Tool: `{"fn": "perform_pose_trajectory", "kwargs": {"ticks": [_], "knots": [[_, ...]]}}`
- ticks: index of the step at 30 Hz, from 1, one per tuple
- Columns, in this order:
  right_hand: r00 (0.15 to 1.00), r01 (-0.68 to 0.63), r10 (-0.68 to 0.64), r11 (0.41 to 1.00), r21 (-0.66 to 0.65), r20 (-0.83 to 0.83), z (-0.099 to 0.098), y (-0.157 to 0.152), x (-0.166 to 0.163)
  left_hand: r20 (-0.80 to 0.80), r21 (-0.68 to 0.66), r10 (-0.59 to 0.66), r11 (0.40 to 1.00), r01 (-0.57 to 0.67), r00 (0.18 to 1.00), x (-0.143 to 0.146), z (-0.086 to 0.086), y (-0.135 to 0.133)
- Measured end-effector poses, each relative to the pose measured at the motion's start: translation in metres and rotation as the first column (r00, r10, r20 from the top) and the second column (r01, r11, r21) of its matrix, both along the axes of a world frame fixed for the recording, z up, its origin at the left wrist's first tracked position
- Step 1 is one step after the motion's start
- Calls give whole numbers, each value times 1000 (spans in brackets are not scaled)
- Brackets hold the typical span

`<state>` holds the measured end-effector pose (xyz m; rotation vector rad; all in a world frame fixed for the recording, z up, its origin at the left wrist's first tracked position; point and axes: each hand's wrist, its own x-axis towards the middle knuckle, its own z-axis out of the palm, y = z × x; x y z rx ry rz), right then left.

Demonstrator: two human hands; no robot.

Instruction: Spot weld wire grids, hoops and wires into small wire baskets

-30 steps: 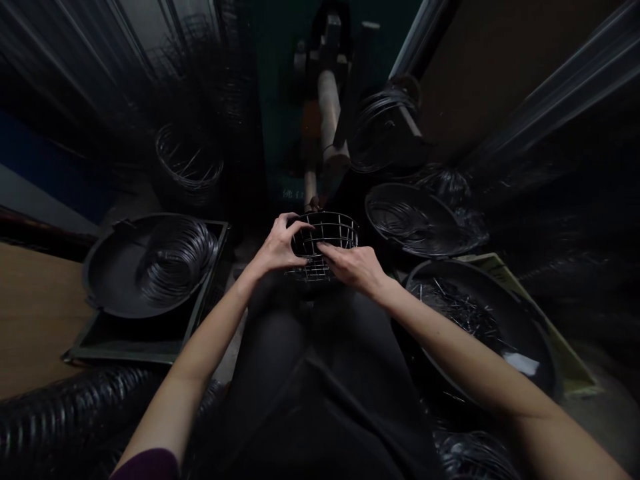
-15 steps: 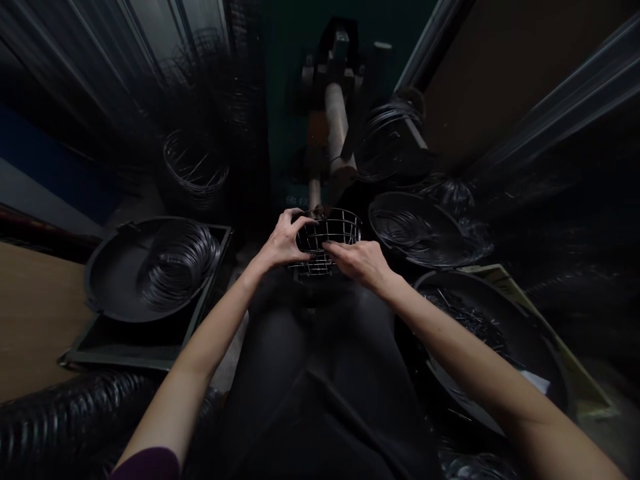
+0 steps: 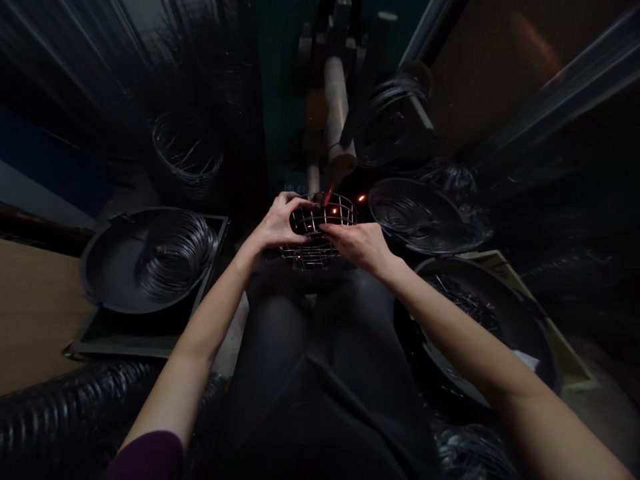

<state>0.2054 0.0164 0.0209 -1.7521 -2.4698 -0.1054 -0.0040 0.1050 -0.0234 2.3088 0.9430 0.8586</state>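
Observation:
A round wire basket (image 3: 345,212) of thin metal rods is held between my two hands, above my lap. My left hand (image 3: 278,222) grips its left side, thumb and fingers curved round the wires. On the near right side, my right hand (image 3: 361,244) pinches the wires with its fingers together. The basket's far rim meets the tip of a machine's lower arm (image 3: 313,179), under a thick pale metal cylinder (image 3: 338,107). Orange sparks (image 3: 362,198) fly at that spot and inside the basket. My fingers hide part of the near rim.
On the left, a dark round pan (image 3: 107,267) bears a stack of wire rings (image 3: 177,257). At right, one pan (image 3: 417,213) holds wire rings and a nearer pan (image 3: 535,333) holds short rods. More coiled wire (image 3: 187,150) stands at back left.
Orange sparks have appeared at the basket's far rim. The view has tilted a little, so most things sit slightly higher. Both hands keep their hold on the basket.

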Motion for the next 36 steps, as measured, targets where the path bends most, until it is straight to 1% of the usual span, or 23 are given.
{"fn": "perform_pose_trajectory", "kwargs": {"ticks": [4, 8, 10, 13, 16, 19, 22, 24, 25, 27, 29, 30, 31, 32, 33, 34, 35, 36], "knots": [[990, 99, -88, 990, 98, -108, -9, -5, 7, 9, -10, 4, 1000, -4, 1000, 0, 2, 5], [976, 158, -132, 976, 149, -173, -14, 5, 12, 11, -45, 15, 999, -14, 1000, 3, 4, 18], [971, 153, -121, 977, 151, -206, -14, 12, 12, 17, -50, 27, 998, -26, 999, 4, 4, 24], [962, 131, -93, 982, 137, -256, -15, 19, 14, 13, -23, 29, 999, -28, 1000, 5, 5, 30], [954, 177, -132, 973, 150, -271, -18, 25, 16, 1, -14, 46, 999, -46, 999, 6, 5, 35], [946, 210, -159, 964, 162, -282, -18, 39, 17, -3, -48, 92, 995, -92, 996, 10, 5, 46], [941, 231, -186, 964, 132, -283, -13, 54, 14, 2, -84, 90, 992, -90, 996, 14, 7, 59], [938, 231, -186, 965, 125, -293, -9, 55, 13, 24, -99, 81, 992, -78, 996, 15, 7, 64], [934, 224, -174, 965, 134, -312, -7, 51, 14, 38, -100, 79, 992, -75, 996, 15, 5, 65], [917, 209, -134, 964, 167, -377, -5, 31, 25, 70, -91, 78, 993, -72, 994, 11, -1, 64], [883, 220, -121, 960, 172, -454, -11, -5, 50, 123, -107, 80, 992, -67, 989, 3, -15, 59], [862, 251, -150, 956, 150, -484, -18, -27, 69, 158, -138, 86, 988, -65, 984, -2, -24, 55], [840, 302, -211, 947, 108, -500, -28, -51, 91, 194, -186, 99, 980, -63, 976, -7, -35, 51], [811, 388, -319, 921, 42, -490, -40, -77, 114, 230, -248, 117, 967, -58, 966, -12, -47, 46], [766, 502, -460, 865, -29, -450, -55, -101, 139, 260, -315, 136, 948, -50, 956, -16, -60, 42], [717, 598, -598, 792, -125, -358, -72, -125, 163, 283, -376, 155, 926, -39, 947, -19, -71, 38], [668, 663, -709, 705, -251, -225, -89, -147, 184, 301, -427, 170, 904, -27, 938, -21, -81, 34], [629, 693, -770, 617, -373, -107, -105, -166, 201, 316, -463, 183, 886, -17, 931, -22, -90, 32]]}}
